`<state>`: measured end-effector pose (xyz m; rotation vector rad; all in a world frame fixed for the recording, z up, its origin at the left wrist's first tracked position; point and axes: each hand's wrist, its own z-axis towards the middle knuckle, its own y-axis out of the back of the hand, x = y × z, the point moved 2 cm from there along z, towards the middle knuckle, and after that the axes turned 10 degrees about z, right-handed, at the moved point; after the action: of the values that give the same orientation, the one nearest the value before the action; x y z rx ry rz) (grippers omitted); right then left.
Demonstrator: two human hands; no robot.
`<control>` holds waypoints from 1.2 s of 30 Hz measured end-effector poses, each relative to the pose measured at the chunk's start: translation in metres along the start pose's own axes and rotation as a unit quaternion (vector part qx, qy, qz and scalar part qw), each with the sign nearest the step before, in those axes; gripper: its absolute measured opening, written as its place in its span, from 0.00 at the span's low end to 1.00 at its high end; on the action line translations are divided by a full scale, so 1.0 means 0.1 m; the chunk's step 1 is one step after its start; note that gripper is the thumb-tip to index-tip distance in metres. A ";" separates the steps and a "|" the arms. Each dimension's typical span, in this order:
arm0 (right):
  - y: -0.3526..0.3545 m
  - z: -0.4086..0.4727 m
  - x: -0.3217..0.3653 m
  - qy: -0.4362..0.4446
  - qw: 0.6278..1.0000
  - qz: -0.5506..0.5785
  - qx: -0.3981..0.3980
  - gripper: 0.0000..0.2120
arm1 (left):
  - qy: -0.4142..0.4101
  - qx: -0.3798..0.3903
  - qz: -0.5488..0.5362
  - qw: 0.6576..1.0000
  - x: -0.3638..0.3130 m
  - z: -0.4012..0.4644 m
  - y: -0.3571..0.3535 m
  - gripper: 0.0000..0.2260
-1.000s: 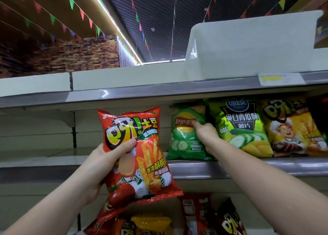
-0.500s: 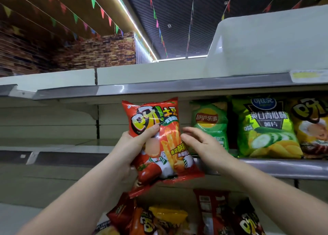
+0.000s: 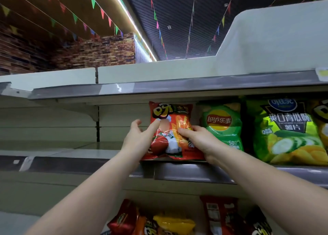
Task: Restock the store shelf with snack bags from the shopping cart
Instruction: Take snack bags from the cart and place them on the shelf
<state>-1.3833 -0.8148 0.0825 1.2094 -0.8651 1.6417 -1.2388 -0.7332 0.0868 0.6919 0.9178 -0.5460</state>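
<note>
the middle shelf (image 3: 193, 172) carries an upright red snack bag (image 3: 171, 130) at its front edge, a green lay's bag (image 3: 221, 126) just beside it, then a green cucumber chip bag (image 3: 287, 133).

on the middle shelf (image 3: 193, 172) stand four snack bags: one red bag (image 3: 170, 128), one green lay's bag (image 3: 221, 124) to its right, one lime cucumber bag (image 3: 287, 133) further right, and one yellow bag (image 3: 322, 117) cut by the frame edge. below that shelf, at least five more bags (image 3: 174, 224) show. two hands.
</note>
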 end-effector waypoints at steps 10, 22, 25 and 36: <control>-0.25 0.78 -0.13 -0.058 0.989 -0.115 -0.070 0.16 | -0.036 0.045 0.074 0.996 0.26 0.45 -0.32 0.26; -0.17 1.49 -0.19 -0.036 0.985 -0.096 -0.140 0.24 | 0.002 0.094 -0.011 0.996 0.51 0.71 -0.42 0.30; -0.14 1.46 -0.23 -0.032 0.988 -0.084 -0.124 0.23 | 0.002 0.086 -0.027 0.996 0.49 0.69 -0.42 0.29; -0.27 1.37 -0.23 0.108 0.885 -0.390 -0.230 0.40 | -0.026 0.077 0.017 0.997 0.48 0.66 -0.42 0.25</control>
<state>-1.3092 -0.9343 0.0990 0.8446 -0.4780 0.8249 -1.2089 -0.8161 0.0610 0.8276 0.8204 -0.6058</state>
